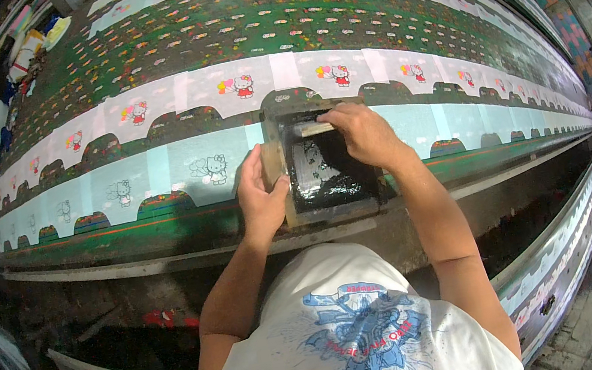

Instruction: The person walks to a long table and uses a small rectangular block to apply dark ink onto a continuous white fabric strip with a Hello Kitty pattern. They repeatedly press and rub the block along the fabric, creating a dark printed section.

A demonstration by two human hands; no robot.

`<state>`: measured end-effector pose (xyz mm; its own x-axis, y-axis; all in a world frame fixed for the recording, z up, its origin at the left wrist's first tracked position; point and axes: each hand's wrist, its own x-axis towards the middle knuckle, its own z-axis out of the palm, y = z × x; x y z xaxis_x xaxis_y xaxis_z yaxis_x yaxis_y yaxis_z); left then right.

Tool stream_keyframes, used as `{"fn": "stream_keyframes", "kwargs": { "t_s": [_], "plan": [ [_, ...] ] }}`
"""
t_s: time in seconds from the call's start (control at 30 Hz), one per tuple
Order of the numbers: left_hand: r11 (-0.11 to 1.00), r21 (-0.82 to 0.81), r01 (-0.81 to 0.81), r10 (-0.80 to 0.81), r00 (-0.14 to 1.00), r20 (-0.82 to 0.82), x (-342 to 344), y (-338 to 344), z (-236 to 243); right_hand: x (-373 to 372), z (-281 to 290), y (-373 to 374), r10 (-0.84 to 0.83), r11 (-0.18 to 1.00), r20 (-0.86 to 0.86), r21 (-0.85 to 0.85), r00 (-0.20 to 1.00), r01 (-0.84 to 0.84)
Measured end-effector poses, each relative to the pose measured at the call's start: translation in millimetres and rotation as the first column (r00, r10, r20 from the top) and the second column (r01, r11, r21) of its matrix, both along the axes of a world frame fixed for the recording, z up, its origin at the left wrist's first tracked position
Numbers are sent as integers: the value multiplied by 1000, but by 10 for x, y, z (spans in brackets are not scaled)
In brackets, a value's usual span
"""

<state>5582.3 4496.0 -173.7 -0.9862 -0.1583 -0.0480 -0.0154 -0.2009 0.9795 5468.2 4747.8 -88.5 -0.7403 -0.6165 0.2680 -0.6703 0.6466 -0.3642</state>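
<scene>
Frame point(274, 164) lies on the table point(203, 227), directly ahead of the person at twelve o'clock, between the two hands. Clock below is centred on the frame. Left hand point(262, 199) at nine o'clock: clamped on the frame's side bar, thumb and fingers spread along it. Right hand point(362, 134) at one o'clock, reaching over the frame's right part; fingers curled and closed on the squeegee point(315, 129), a pale bar inside the frame at twelve o'clock. Hands are apart, frame between them, the right one farther from the body. Black ink point(335, 196) coats the inside, pooled toward six o'clock; a greyer patch shows near the middle. Blue strip point(176, 164) runs out from the frame toward nine and three o'clock; grey outlined cats point(211, 170) are visible on its nine o'clock side. Pale strip point(171, 100) passes beyond, at twelve o'clock, with coloured cats point(243, 86). Shirt point(284, 368), white with a blue and red print, at six o'clock.
</scene>
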Motion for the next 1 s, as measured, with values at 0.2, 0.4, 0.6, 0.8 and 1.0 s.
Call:
{"fn": "stream_keyframes", "kwargs": {
  "t_s": [0.2,0.4,0.6,0.8,1.0],
  "plan": [
    [1000,1,-5,5,998,-66,14,2,-93,416,-126,-42,-22,999,-61,45,998,25],
    [1000,-6,-19,19,996,-87,15,47,-85,1109,-124,-15,-26,997,-48,65,999,29],
    [983,-162,-82,64,991,-117,64,120,-172,1454,-70,102,-32,998,28,48,999,31],
    [898,-423,-126,105,992,-72,109,212,-37,1595,-111,379,18,985,177,-170,984,12],
    [953,-252,-169,113,968,-223,93,563,135,1818,-406,1089,-286,857,226,-374,931,354]
  ]
}}
